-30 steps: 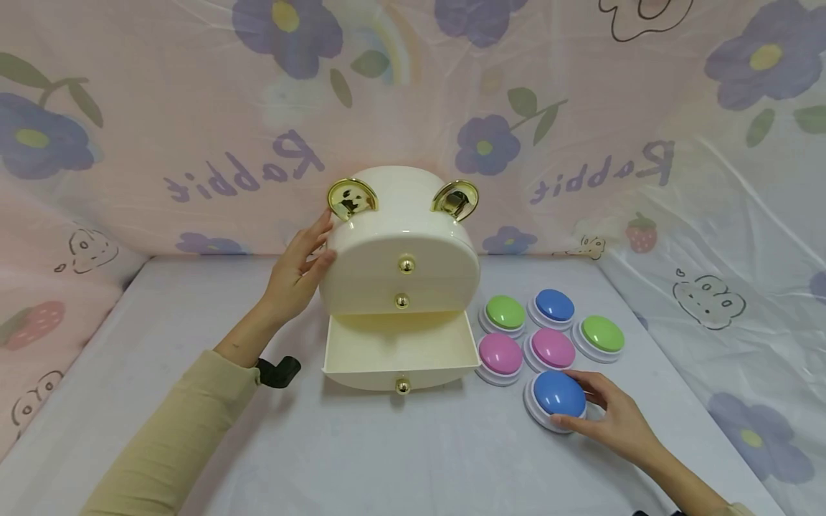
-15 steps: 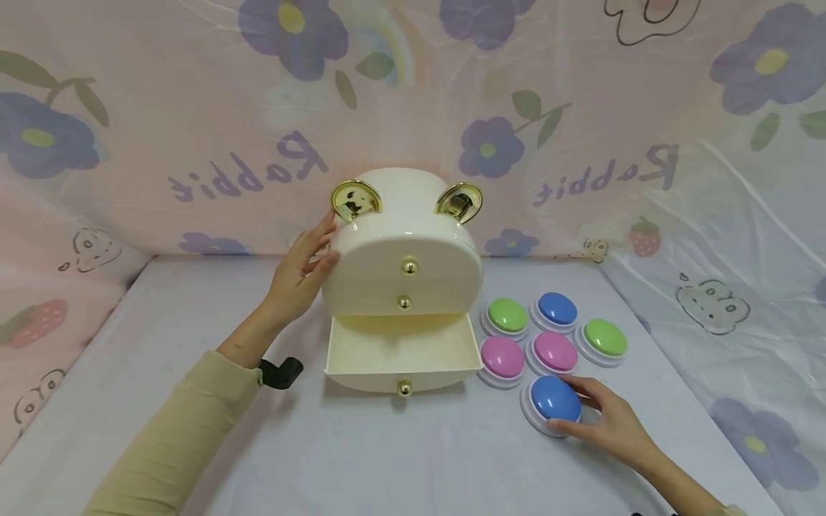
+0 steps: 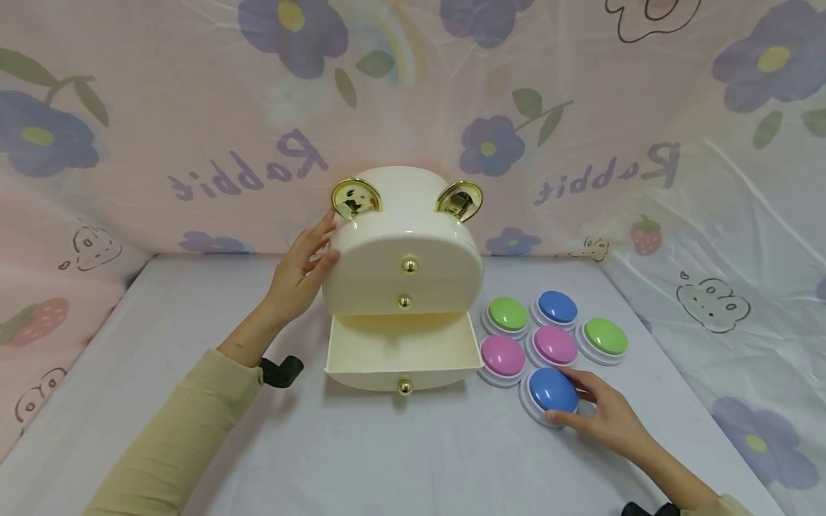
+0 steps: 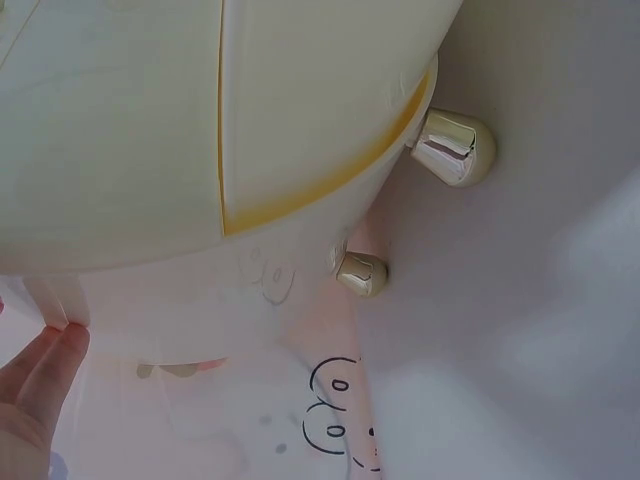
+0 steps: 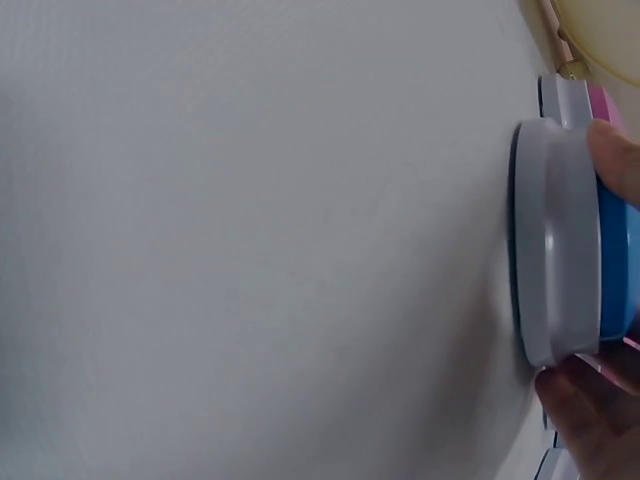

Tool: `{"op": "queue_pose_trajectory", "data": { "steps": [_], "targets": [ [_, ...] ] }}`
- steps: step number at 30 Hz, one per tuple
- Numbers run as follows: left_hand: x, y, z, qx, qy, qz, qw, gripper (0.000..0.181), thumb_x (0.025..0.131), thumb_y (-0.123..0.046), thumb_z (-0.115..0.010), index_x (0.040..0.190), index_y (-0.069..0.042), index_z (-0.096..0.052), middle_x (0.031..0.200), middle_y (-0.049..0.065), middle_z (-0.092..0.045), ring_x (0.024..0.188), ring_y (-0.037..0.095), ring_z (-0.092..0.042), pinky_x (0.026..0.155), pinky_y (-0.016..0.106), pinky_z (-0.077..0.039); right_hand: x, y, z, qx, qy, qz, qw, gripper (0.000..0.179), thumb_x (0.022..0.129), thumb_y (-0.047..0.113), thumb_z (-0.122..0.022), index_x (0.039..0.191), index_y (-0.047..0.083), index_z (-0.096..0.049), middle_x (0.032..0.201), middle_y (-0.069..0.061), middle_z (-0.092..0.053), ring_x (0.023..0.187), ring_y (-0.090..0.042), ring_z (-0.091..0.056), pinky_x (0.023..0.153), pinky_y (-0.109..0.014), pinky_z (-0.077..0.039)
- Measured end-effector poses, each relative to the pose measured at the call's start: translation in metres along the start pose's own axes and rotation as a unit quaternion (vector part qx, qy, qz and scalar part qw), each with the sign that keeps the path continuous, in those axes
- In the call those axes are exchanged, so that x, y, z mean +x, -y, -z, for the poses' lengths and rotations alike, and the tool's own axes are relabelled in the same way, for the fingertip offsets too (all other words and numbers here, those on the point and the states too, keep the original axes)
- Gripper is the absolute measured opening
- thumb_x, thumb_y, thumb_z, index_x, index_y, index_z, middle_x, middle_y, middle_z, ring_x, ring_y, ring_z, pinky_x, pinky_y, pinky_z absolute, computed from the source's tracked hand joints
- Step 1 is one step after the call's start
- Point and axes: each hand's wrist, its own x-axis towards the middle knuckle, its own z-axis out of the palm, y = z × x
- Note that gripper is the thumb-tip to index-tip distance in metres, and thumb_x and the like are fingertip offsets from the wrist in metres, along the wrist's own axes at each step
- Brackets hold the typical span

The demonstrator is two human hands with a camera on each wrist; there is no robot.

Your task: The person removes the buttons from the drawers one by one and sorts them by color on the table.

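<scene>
My right hand (image 3: pixel 609 416) holds a blue-topped push button (image 3: pixel 553 390) by its white rim, thumb in front and fingers behind. In the right wrist view the button's white base (image 5: pixel 560 240) sits on or very near the tabletop; whether it touches I cannot tell. My left hand (image 3: pixel 300 276) rests with extended fingers on the left side of a white drawer cabinet (image 3: pixel 368 276) with gold ears. Its bottom drawer (image 3: pixel 368 380) is pulled out, and nothing shows inside. In the left wrist view, fingertips (image 4: pixel 70 340) touch the cabinet beside an ear.
Near the held button sit two pink buttons (image 3: pixel 503 355), two green ones (image 3: pixel 508 313) and another blue one (image 3: pixel 558 307), right of the drawer. Gold knobs (image 3: pixel 409 265) stick out from the cabinet front. A printed cloth (image 3: pixel 400 115) hangs behind the white table (image 3: pixel 310 451).
My right hand has shifted the blue button slightly left and toward the pink ones. My left hand has stayed on the cabinet, and the drawer is still out.
</scene>
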Motion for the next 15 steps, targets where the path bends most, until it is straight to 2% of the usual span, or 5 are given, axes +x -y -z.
{"op": "queue_pose_trajectory", "data": {
  "steps": [3,6,10,13,15],
  "targets": [
    [0.000,0.001,0.000,-0.006,0.002,-0.005,1.0000,0.055,0.096,-0.020,-0.049,0.147,-0.024,-0.027,0.142,0.012,-0.038,0.130,0.034,-0.040,0.104,0.050,-0.040,0.002,0.002,0.001,-0.004,0.005,-0.002,1.0000,0.078,0.068,0.040,-0.080,0.129,0.002,-0.049,0.125,-0.016,-0.056,0.103,-0.032,-0.060,0.084,-0.042,-0.053],
    [0.001,0.006,0.000,-0.005,0.002,-0.009,0.9999,0.055,0.096,-0.025,-0.049,0.147,-0.027,-0.027,0.142,0.010,-0.039,0.130,0.033,-0.041,0.103,0.049,-0.041,0.003,0.005,0.003,-0.014,-0.001,-0.006,0.9999,0.077,0.067,0.041,-0.081,0.127,0.003,-0.051,0.122,-0.015,-0.058,0.101,-0.029,-0.060,0.082,-0.037,-0.055],
    [0.000,0.007,0.000,-0.004,0.002,-0.008,1.0000,0.055,0.096,-0.028,-0.049,0.146,-0.029,-0.027,0.141,0.010,-0.039,0.130,0.033,-0.041,0.103,0.048,-0.041,0.005,0.011,0.005,-0.019,-0.045,0.004,0.9988,0.071,0.065,0.039,-0.083,0.121,0.006,-0.056,0.113,-0.009,-0.063,0.097,-0.014,-0.058,0.076,-0.026,-0.055],
    [0.000,0.007,0.000,-0.004,0.003,-0.007,1.0000,0.055,0.096,-0.028,-0.049,0.146,-0.030,-0.026,0.141,0.010,-0.039,0.130,0.033,-0.041,0.103,0.050,-0.041,0.007,0.018,0.007,-0.014,-0.064,0.001,0.9978,0.064,0.066,0.039,-0.082,0.119,0.011,-0.058,0.111,-0.006,-0.064,0.095,0.001,-0.053,0.075,-0.024,-0.054],
    [0.000,0.006,0.000,-0.008,0.003,-0.006,0.9999,0.055,0.096,-0.028,-0.049,0.146,-0.030,-0.027,0.141,0.009,-0.039,0.130,0.033,-0.040,0.103,0.050,-0.041,0.008,0.022,0.008,-0.004,-0.067,0.000,0.9977,0.060,0.068,0.037,-0.081,0.117,0.011,-0.059,0.111,-0.006,-0.064,0.095,0.004,-0.053,0.075,-0.025,-0.055]
  ]
}}
